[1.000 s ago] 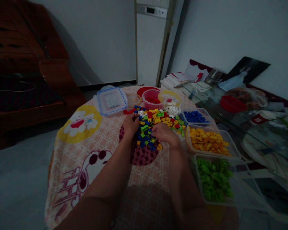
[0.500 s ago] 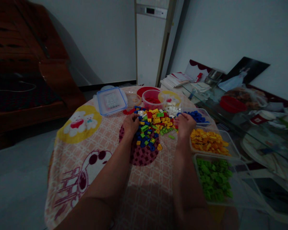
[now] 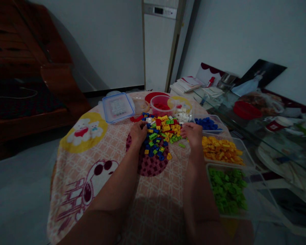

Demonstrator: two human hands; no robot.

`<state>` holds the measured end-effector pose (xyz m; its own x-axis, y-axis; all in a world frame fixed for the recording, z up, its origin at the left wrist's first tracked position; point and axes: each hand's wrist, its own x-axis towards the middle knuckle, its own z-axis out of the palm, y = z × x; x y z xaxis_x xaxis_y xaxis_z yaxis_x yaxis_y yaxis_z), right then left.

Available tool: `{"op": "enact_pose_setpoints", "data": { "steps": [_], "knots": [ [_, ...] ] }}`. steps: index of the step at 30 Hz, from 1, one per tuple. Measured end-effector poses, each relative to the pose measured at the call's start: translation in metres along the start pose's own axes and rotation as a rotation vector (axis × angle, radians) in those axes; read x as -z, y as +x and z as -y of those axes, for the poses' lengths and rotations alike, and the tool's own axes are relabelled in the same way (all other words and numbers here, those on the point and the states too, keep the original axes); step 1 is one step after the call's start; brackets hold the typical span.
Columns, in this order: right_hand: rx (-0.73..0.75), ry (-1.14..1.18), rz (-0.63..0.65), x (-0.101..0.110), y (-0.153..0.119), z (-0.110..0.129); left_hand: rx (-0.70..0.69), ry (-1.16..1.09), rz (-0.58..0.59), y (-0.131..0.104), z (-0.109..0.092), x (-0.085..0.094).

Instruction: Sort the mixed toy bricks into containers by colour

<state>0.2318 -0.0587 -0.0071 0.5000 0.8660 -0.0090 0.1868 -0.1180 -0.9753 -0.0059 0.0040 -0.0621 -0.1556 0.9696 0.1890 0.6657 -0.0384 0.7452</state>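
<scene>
A mixed pile of toy building bricks (image 3: 165, 127) in yellow, green, blue and red lies on the patterned tablecloth (image 3: 158, 190). At the pile's left edge rests my left hand (image 3: 138, 133), fingers bent in a pinch; what they may hold is too small to make out. My right hand (image 3: 193, 133) reaches over the right edge, fingers loosely apart and no brick visible in them. Close to it are white bricks (image 3: 183, 116) and a clear box of blue bricks (image 3: 207, 123). Below stand boxes of yellow bricks (image 3: 221, 150) and green bricks (image 3: 228, 190).
Behind the pile stands a round pink tub (image 3: 163, 110) with red bricks inside. A blue-rimmed lid (image 3: 118, 107) lies at the back left. Along the right runs a cluttered glass table (image 3: 244, 131), and a wooden bench (image 3: 58, 81) stands left.
My right hand has moved left, from beside the box of blue bricks to the pile's right edge. My left hand stays where it was.
</scene>
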Motion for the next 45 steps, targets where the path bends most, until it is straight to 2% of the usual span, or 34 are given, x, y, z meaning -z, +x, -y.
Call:
{"op": "enact_pose_setpoints", "data": {
  "steps": [2,5,12,15,21,26,29,32,36,39,41,43,45],
  "knots": [
    [-0.016,-0.114,0.213,-0.005,-0.007,0.004,-0.006,0.001,-0.001,0.0,0.0,0.0],
    [-0.02,-0.272,0.433,-0.011,-0.016,0.008,-0.008,0.001,-0.002,0.0,0.001,0.0],
    [-0.087,-0.503,0.723,-0.021,-0.024,0.012,0.005,0.003,-0.002,-0.001,0.0,0.0],
    [-0.074,-0.589,0.774,-0.025,-0.027,0.014,-0.001,0.001,0.0,0.0,0.0,0.0],
    [0.047,-0.633,0.748,-0.03,-0.028,0.011,0.001,-0.002,0.002,0.0,0.0,0.0],
    [-0.044,-0.531,0.763,-0.028,-0.027,0.009,0.003,0.003,0.013,0.0,-0.001,0.0],
    [-0.077,-0.402,0.673,-0.026,-0.025,0.011,-0.002,0.009,0.01,0.0,0.0,-0.001],
    [-0.066,-0.174,0.47,-0.024,-0.021,0.012,-0.006,0.005,0.005,0.0,0.0,-0.001],
    [-0.041,0.165,0.045,-0.019,-0.005,0.004,-0.009,-0.004,0.006,0.0,0.001,-0.001],
    [-0.008,0.315,-0.297,-0.008,0.012,-0.009,-0.009,-0.006,0.004,0.001,0.001,-0.002],
    [0.046,0.361,-0.478,0.002,0.023,-0.019,-0.012,-0.005,-0.001,0.001,0.002,-0.002],
    [0.109,0.358,-0.581,0.012,0.03,-0.027,-0.014,-0.004,-0.004,0.001,0.002,-0.002],
    [0.128,0.34,-0.605,0.018,0.033,-0.03,-0.017,0.002,-0.006,0.001,0.002,-0.002]
  ]
}}
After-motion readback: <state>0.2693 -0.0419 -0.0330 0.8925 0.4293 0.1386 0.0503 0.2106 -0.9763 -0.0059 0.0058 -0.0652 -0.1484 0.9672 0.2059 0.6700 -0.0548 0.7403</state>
